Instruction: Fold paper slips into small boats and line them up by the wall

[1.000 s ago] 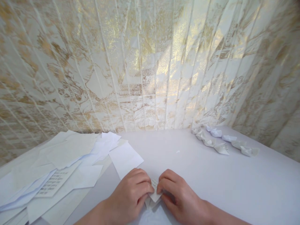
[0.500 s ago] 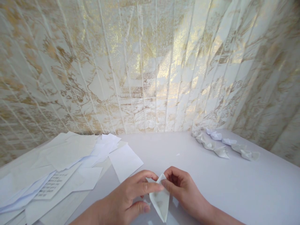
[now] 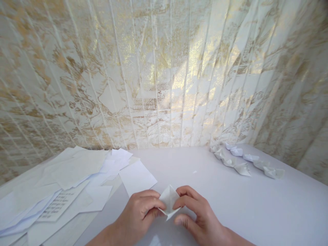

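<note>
A small folded white paper [image 3: 169,198] is held up just above the white table, near the bottom centre. It is opened into a diamond-like pocket with a centre crease, its point upward. My left hand [image 3: 143,212] pinches its left corner between thumb and fingers. On the other side, my right hand [image 3: 200,212] has its fingers at the paper's right edge, one fingertip pressing on the front face. The right thumb stands apart below the paper. Parts of the fingers behind the sheet are hidden.
Loose paper sheets [image 3: 77,171], one with printed lines, lie piled on the left of the white table [image 3: 256,208]. A square sheet [image 3: 137,176] lies beside them. Several folded paper boats [image 3: 242,168] stand in two rows at the back right. A patterned curtain [image 3: 159,75] hangs behind.
The folded paper has gone from a narrow, long shape to a wider, shorter one. My left fingers closed on its corner, and my right thumb came off its face.
</note>
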The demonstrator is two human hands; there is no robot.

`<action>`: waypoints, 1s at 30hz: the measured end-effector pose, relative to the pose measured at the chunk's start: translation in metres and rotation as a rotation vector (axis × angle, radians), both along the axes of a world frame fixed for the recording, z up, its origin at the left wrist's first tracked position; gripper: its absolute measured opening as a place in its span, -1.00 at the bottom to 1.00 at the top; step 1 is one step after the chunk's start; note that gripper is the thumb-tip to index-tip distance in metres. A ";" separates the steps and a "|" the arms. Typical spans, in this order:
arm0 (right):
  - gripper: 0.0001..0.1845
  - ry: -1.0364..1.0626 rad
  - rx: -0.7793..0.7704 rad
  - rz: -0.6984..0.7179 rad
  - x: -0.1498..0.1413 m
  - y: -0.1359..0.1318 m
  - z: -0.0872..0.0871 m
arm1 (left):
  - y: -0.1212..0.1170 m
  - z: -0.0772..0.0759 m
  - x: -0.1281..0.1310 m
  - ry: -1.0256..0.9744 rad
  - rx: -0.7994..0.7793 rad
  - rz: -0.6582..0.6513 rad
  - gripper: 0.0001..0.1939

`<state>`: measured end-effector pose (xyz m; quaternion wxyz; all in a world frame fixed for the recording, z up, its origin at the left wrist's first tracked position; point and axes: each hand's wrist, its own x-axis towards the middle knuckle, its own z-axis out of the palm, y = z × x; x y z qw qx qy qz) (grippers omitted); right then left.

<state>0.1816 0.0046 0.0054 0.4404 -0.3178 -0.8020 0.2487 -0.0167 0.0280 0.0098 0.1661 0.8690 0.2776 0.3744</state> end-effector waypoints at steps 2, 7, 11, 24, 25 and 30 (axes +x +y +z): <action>-0.70 0.000 0.020 -0.044 -0.001 0.000 -0.001 | -0.002 -0.001 0.001 -0.001 -0.007 0.008 -0.76; -0.70 0.036 0.029 -0.056 -0.002 0.000 0.002 | -0.002 -0.001 0.001 0.012 -0.084 0.063 -0.83; -0.69 0.068 -0.020 -0.026 -0.003 0.000 0.003 | -0.001 0.000 0.000 0.006 -0.094 0.067 -0.80; -0.81 -0.004 0.034 -0.092 -0.008 -0.005 0.004 | -0.011 0.010 0.011 -0.186 -0.262 0.170 -0.73; -0.81 0.009 0.038 -0.093 -0.009 -0.005 0.005 | -0.011 0.009 0.011 -0.198 -0.265 0.184 -0.72; -0.83 0.008 0.034 -0.160 -0.013 -0.005 0.005 | -0.012 0.006 0.013 -0.205 -0.275 0.244 -0.69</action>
